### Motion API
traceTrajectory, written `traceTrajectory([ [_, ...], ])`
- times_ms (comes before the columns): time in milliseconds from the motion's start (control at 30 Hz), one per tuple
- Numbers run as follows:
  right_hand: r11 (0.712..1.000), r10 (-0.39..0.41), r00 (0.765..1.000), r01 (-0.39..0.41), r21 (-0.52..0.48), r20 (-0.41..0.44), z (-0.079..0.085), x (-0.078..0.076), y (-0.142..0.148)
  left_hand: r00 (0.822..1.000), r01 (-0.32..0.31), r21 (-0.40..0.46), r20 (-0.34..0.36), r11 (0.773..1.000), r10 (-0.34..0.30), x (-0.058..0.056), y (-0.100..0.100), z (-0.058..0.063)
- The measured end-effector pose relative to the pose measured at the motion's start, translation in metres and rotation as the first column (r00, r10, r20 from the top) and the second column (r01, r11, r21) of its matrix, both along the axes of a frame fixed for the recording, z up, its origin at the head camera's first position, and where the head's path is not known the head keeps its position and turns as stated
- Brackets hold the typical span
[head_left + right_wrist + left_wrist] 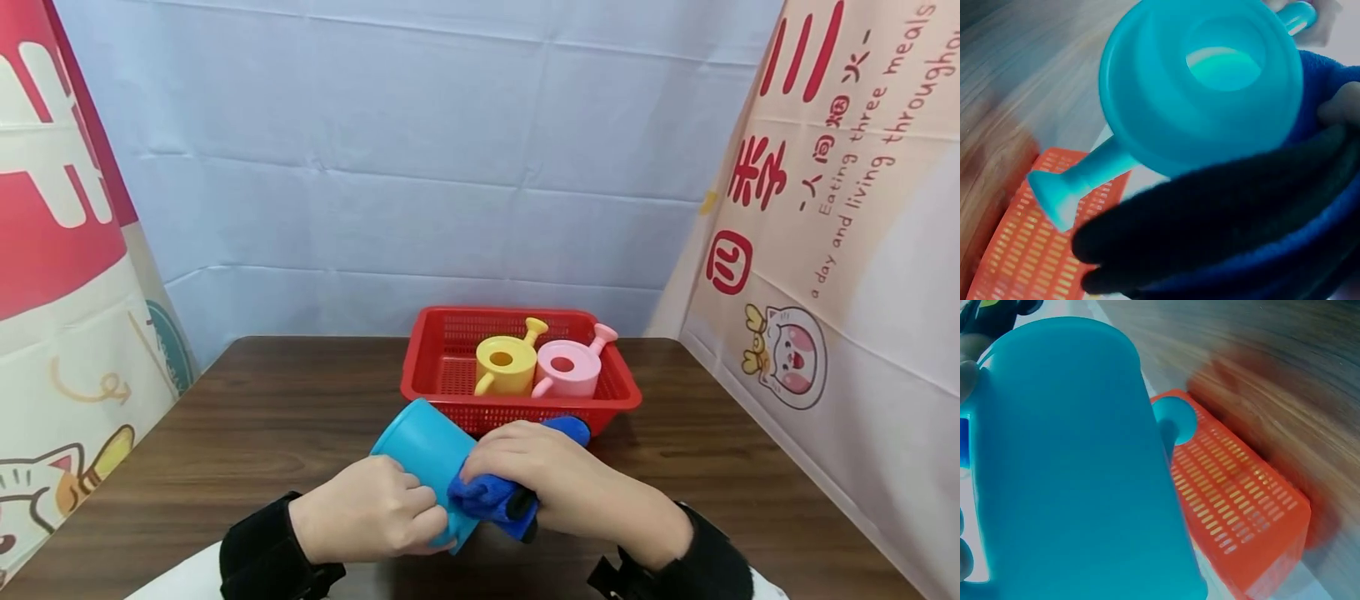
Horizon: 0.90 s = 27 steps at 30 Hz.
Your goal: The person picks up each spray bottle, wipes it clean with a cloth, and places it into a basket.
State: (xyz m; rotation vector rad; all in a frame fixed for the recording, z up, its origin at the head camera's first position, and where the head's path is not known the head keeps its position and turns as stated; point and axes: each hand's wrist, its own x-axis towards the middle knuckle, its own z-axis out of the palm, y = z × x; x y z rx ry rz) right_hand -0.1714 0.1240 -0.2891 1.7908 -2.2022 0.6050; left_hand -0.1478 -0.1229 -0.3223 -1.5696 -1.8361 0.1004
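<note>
A turquoise toy watering can (423,437) is tilted on its side above the table's near part. My left hand (375,508) grips it by the handle side, fingers curled. In the right wrist view, the can's round top with its hole (1147,81) and the flared spout (1104,165) face the camera. My right hand (551,471) holds a bunched blue cloth (487,500) with black parts and presses it on the can's side. Dark folds of that cloth hang close to the right wrist camera. The left wrist view shows the can's smooth wall (1079,462).
Just beyond the hands stands a red perforated basket (450,398) on the dark wood table (300,400). Inside it are a yellow watering can (510,379) and a pink watering can (577,379). Fabric sheets hang behind the table and at both sides.
</note>
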Motion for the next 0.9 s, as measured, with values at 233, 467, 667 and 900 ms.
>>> traceTrajectory([
  [233,0.999,0.041,0.999,-0.04,-0.013,0.03,0.0,0.0,0.01,1.0,0.014,-0.006,-0.003,1.0,-0.014,0.002,0.0,-0.004],
  [467,1.0,-0.02,0.998,0.021,0.004,-0.062,0.008,-0.003,-0.003,0.999,0.041,-0.041,-0.016,0.998,-0.041,0.008,0.011,-0.007],
  [667,0.994,-0.109,0.988,0.11,-0.001,-0.108,0.013,-0.006,-0.026,0.997,0.078,-0.091,0.014,0.993,-0.077,0.014,0.022,-0.009],
  [900,0.996,-0.092,0.993,0.091,-0.009,-0.069,0.015,-0.009,-0.031,0.995,0.096,-0.102,0.023,0.99,-0.094,0.015,0.019,-0.009],
])
